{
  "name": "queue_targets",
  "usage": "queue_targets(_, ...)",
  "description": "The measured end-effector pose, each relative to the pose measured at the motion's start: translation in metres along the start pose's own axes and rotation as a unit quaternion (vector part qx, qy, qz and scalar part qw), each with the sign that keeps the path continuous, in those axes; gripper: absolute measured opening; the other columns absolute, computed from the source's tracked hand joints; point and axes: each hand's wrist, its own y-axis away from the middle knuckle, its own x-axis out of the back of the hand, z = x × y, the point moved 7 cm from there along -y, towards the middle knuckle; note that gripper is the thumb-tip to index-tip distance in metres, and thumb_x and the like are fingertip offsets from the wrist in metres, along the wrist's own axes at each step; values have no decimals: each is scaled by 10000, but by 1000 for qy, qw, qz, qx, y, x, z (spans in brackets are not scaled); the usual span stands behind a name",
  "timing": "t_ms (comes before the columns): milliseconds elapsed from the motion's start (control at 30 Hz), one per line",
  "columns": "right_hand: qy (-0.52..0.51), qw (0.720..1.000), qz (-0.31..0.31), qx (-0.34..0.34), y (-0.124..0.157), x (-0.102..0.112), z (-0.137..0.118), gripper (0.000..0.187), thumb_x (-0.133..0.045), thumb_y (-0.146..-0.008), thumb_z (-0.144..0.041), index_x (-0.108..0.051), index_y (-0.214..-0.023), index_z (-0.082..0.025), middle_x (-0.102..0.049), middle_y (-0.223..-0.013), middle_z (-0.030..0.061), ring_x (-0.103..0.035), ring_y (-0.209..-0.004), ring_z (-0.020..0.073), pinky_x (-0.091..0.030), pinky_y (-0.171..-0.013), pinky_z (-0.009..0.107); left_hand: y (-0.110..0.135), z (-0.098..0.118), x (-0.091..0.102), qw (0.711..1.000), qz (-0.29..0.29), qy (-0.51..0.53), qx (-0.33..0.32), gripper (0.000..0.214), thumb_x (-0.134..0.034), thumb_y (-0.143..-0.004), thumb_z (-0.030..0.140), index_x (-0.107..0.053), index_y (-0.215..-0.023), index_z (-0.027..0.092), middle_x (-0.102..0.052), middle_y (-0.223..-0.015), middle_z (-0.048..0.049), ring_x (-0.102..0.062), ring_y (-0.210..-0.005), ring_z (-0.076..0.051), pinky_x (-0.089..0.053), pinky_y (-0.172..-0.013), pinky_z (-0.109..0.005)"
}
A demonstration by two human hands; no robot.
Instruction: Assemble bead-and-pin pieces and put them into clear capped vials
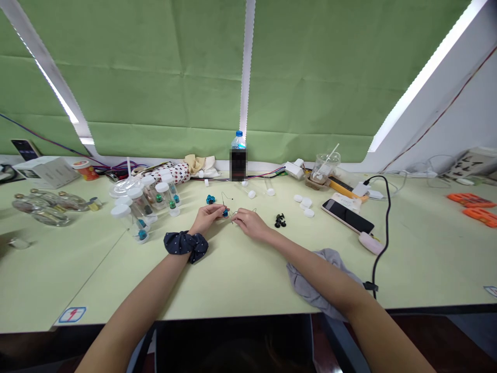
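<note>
My left hand [206, 217], with a dark dotted scrunchie [185, 245] round its wrist, pinches a small blue piece [225, 213]. A thin dark wire [222, 199] rises beside that piece and bends toward a tiny dark tip. Close by on the right, my right hand [250, 223] has its fingertips closed on a thin wire [232, 216]; its exact shape is too fine to make out. Behind my left hand lies a cluster of blue pieces [210, 199]. Several small black pieces [280, 221] rest to the right of my right hand.
Clear tubes with white caps [135, 194] stand at left, near glass bottles [42, 210]. Loose white caps [306, 202], a phone [347, 216] and a black cable [388, 207] lie at right. A grey cloth [306, 282] is under my right forearm. A drink bottle [238, 142] stands behind.
</note>
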Motion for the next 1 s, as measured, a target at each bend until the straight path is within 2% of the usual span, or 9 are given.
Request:
queue_targets(133, -45, 996, 83, -2, -1, 13, 4, 201, -438, -896, -161, -632, -948, -179, -560, -836, 41, -539, -743, 132, -410, -680, 238, 0, -4, -3, 1000, -20, 6, 16, 331, -722, -654, 376, -697, -864, 121, -710, -911, -117, -647, -729, -193, -499, -786, -387)
queue_targets(267, -69, 991, 112, -1, 0, 14, 6, 206, -431, -901, -179, -629, -955, -181, -551, -825, 38, -531, -725, 129, -412, -662, 237, 3, -6, -10, 998, -42, 13, 43, 333, -746, -623, 371, -702, -845, 126, -718, -789, -80, -668, -702, -210, -503, -768, -386)
queue_targets(633, -67, 992, 102, -15, 0, 14, 8, 203, -432, -899, -177, -631, -937, -178, -546, -825, 39, -522, -728, 128, -407, -683, 234, 6, -7, -18, 997, -55, 29, 36, 320, -742, -631, 352, -697, -848, 121, -724, -781, -74, -679, -703, -214, -511, -778, -390)
queue_targets(1000, -71, 992, 101, -22, 1, 14, 9, 211, -430, -906, -192, -630, -972, -185, -544, -836, 42, -520, -734, 130, -405, -689, 239, 4, -5, -15, 998, -56, -29, 0, 371, -775, -584, 340, -712, -876, 120, -727, -880, -110, -673, -788, -231, -489, -826, -406)
